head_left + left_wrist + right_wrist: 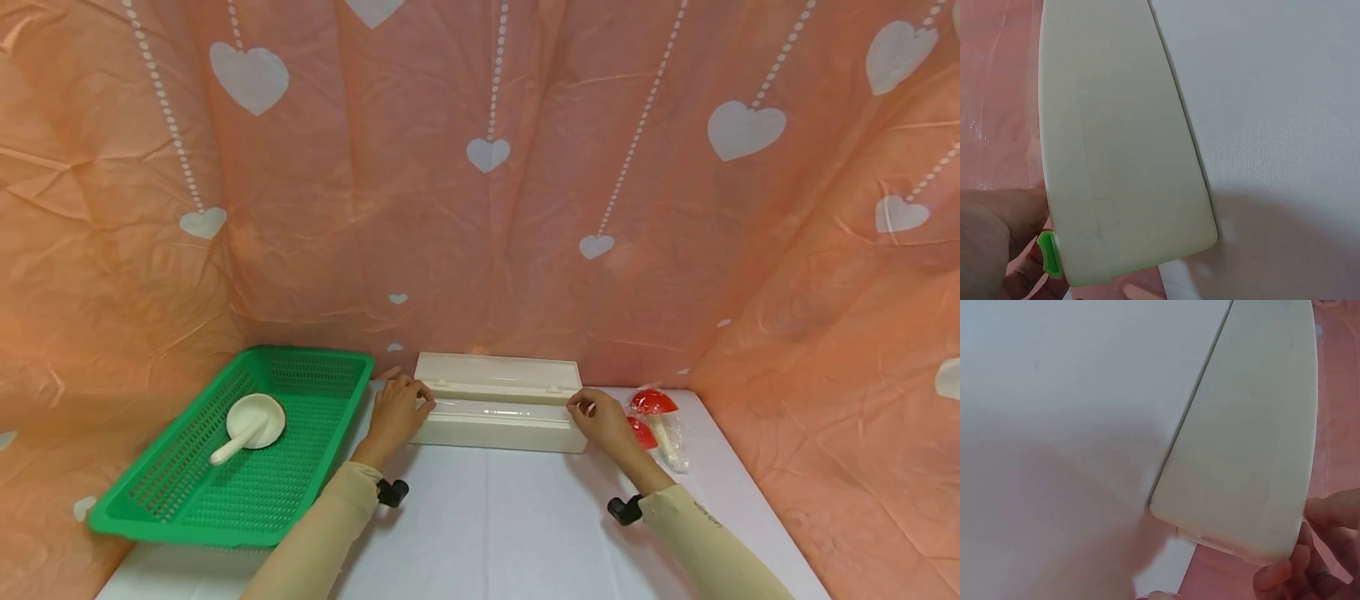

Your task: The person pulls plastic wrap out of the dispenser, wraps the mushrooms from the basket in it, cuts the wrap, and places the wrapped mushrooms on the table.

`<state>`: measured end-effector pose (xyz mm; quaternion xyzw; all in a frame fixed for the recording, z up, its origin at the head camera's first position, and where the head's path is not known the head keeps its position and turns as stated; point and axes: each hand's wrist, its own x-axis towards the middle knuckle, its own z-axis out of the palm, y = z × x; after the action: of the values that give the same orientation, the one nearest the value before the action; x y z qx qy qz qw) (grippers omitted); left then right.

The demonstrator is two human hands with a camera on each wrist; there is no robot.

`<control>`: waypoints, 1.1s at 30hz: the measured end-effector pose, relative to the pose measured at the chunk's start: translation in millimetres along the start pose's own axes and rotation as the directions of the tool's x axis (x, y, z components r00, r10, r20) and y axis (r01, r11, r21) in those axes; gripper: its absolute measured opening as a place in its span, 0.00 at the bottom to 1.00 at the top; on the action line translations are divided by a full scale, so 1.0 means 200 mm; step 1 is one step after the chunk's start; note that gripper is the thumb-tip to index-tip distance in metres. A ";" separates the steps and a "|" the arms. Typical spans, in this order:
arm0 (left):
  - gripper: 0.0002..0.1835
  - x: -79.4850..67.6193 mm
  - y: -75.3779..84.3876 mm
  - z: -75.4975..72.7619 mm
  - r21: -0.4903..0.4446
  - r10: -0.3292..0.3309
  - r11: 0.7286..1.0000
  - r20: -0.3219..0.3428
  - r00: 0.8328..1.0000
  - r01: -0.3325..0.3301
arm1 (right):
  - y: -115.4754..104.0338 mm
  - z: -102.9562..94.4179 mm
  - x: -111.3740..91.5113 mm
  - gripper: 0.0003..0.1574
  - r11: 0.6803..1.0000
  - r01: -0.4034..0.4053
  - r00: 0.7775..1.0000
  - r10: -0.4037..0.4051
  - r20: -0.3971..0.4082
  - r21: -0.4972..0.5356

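Note:
A long white cling film dispenser [498,434] stands on the table with its lid [495,368] tipped back. Clear cling film [502,409] lies stretched along its top, between the two hands. At the left end, the left hand [397,408] pinches the film's edge between thumb and fingers. The right hand [603,421] pinches it at the opposite end, fingertips close at the box's corner. Beside the left fingers, a small green piece [1050,253] sticks out from the box's end in the left wrist view. The right wrist view has curled right fingers [1275,575] at the box corner.
On the left is a green plastic basket [330,467] holding a white, mushroom-shaped item [257,421] with a thick stem. Right of the right hand lie red-capped, mushroom-shaped items [654,402] in clear wrap. An orange cloth with hearts [540,308] encloses the back and sides.

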<state>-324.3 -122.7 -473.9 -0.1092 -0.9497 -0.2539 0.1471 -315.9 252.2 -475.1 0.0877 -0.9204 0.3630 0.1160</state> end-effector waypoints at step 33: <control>0.05 0.12 0.05 -0.06 -0.094 0.008 0.995 -0.169 0.986 -0.024 | -0.04 -0.06 0.07 0.07 0.991 -0.030 0.981 0.053 -0.185 0.127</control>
<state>-340.8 -117.7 -452.3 -0.1020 -0.9197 -0.3062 0.2238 -324.7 254.1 -457.2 0.0408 -0.8826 0.4285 0.1889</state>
